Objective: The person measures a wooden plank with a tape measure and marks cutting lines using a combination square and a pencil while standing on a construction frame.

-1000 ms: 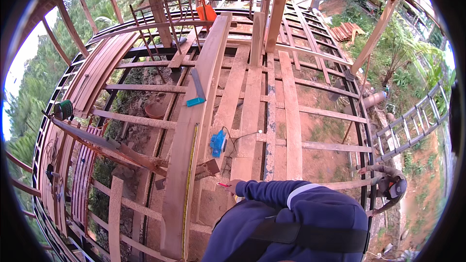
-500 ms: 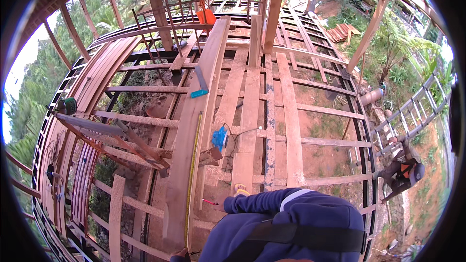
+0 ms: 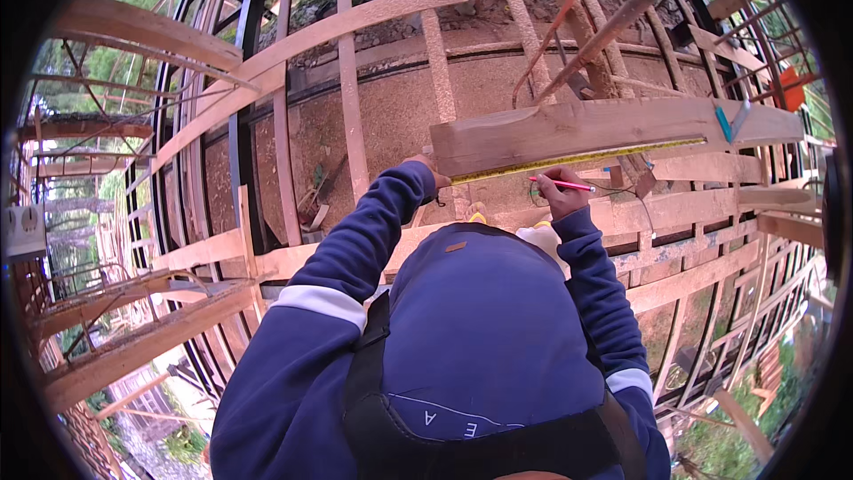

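A thick wooden plank (image 3: pixel 533 138) runs from left to right in front of me. A yellow tape measure (image 3: pixel 569 161) is stretched along its near edge. At the plank's left end, my left hand (image 3: pixel 429 171) is closed on the tape's end; the fingers partly hide what they grip. My right hand (image 3: pixel 563 197) pinches a pinkish-red pencil (image 3: pixel 577 185) just below the tape, with its tip pointing left. Farther right, a carpenter's square (image 3: pixel 727 123) with a teal handle lies on the plank.
Open floor joists (image 3: pixel 351 93) with gaps between them surround me, with bare ground below. Loose boards (image 3: pixel 680 213) lie to the right. A long board (image 3: pixel 329 31) crosses the joists at the far left. Angled metal bars (image 3: pixel 604 31) rise beyond the plank.
My view has turned, so the plank that ran away from me now lies crosswise. My right hand has brought the pencil close to the tape. My left hand has come fully into view.
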`<state>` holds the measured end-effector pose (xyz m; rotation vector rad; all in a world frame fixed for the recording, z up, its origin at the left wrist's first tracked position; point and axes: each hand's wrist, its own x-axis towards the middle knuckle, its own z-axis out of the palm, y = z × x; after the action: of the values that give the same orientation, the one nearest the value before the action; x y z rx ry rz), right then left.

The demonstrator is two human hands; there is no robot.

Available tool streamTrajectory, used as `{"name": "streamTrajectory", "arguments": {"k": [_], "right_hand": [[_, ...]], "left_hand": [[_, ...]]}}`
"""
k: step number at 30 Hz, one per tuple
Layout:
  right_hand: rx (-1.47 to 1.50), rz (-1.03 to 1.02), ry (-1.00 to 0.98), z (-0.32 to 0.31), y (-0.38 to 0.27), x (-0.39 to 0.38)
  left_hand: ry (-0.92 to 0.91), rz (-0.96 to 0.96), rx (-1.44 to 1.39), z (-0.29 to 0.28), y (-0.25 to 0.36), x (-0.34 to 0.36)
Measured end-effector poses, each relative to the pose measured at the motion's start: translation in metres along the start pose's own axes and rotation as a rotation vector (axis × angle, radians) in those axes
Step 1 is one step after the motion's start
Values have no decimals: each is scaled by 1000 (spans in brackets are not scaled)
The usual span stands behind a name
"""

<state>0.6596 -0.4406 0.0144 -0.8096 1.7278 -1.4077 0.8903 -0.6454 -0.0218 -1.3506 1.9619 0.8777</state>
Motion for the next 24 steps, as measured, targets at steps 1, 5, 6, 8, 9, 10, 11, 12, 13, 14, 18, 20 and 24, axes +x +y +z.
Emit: {"name": "streamTrajectory", "arguments": {"k": [1,5,6,8,9,10,11,12,13,14,18,20,24], "right_hand": [[-85,-5,-58,6,5,5],[-44,82,-248,48,7,18],[-51,86,-257,57,10,19],[18,71,-368,70,17,23],[9,58,-381,74,20,26],[5,62,-399,81,15,28],[-122,-8,-414,86,5,30],[-248,-79,-426,92,-1,32],[-254,-74,-424,95,1,35],[-233,-72,-433,97,7,39],[-311,-67,-419,105,17,46],[-312,-133,-421,115,16,46],[-376,-137,-411,118,20,49]], "left_hand": [[0,-12,-22,1,-1,-3],[7,28,-37,3,-4,-9],[15,25,-32,6,-6,-6],[11,27,-25,3,1,-9],[3,13,-36,1,4,-10],[-2,-12,-51,1,1,-10],[-29,-11,-70,1,-2,-9],[-31,-19,-80,1,-5,-8],[-26,-15,-70,-2,-1,-8],[-21,-9,-57,-4,3,-9],[-5,30,-49,1,5,2],[-15,102,-23,-2,-3,-1],[-28,2,-95,-5,-2,-8]]}}
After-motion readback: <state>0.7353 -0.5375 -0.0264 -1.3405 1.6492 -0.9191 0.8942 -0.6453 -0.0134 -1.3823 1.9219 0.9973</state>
